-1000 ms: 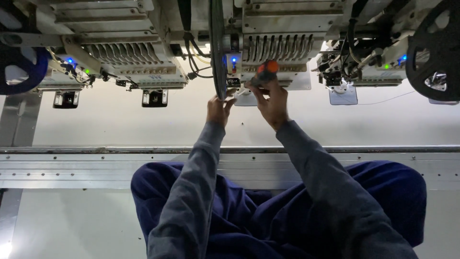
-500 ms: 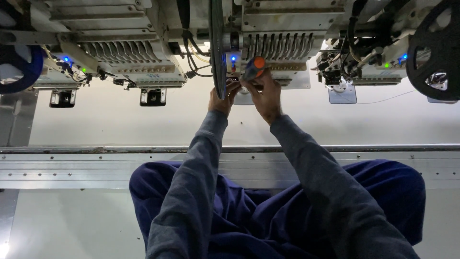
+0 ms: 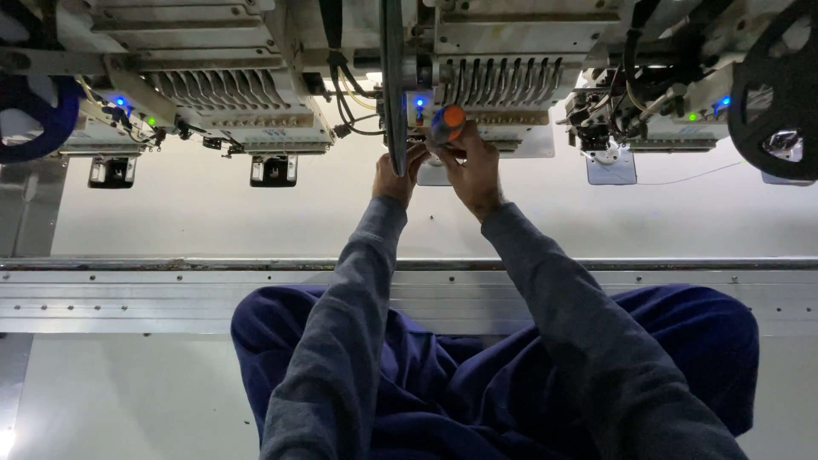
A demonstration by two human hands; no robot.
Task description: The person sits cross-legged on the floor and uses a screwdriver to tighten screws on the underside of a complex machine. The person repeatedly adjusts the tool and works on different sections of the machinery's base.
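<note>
Both my arms, in grey sleeves, reach forward to a white embroidery machine head (image 3: 503,60) with a row of needle bars. My right hand (image 3: 474,167) grips a screwdriver (image 3: 445,124) with an orange and blue handle, held up against the underside of that head. My left hand (image 3: 392,177) is just to its left, fingers curled against a dark vertical bar (image 3: 394,85) by the head. What the left fingers pinch is hidden.
A second machine head (image 3: 230,94) stands to the left and a third (image 3: 630,111) to the right, with blue and green lights. A black wheel (image 3: 780,94) is at far right. A metal rail (image 3: 170,290) crosses in front of my blue-trousered knees (image 3: 477,383).
Both hands have moved up and a little forward toward the machine head, bringing the screwdriver closer under the needle bars.
</note>
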